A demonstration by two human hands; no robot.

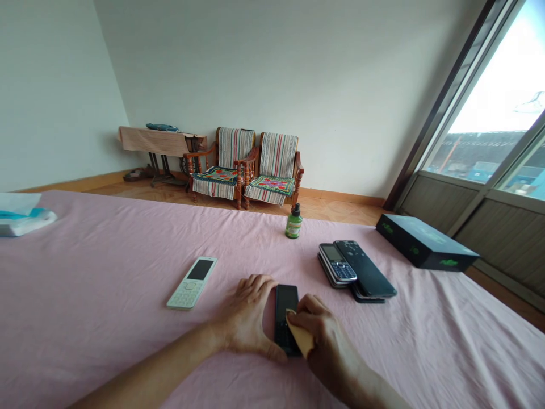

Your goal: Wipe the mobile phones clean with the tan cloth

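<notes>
A black keypad phone [286,304] lies face up on the pink cloth in front of me. Along its left side my left hand [249,315] rests flat with fingers spread, the thumb at the phone's lower end and the index finger by its upper corner. Closed around a folded yellowish cloth [301,334], my right hand [326,341] presses it against the phone's front near the keypad. Part of the keys is hidden by the cloth and fingers. To the left lies a white keypad phone [193,283], face up and apart from both hands.
Stacked phones [361,270] sit to the right, a silver-edged keypad phone [338,264] among them. Farther right is a black box [426,241] with green print. A green bottle [293,222] stands at the far edge. A tissue pack [25,220] lies far left; two chairs [251,165] stand beyond.
</notes>
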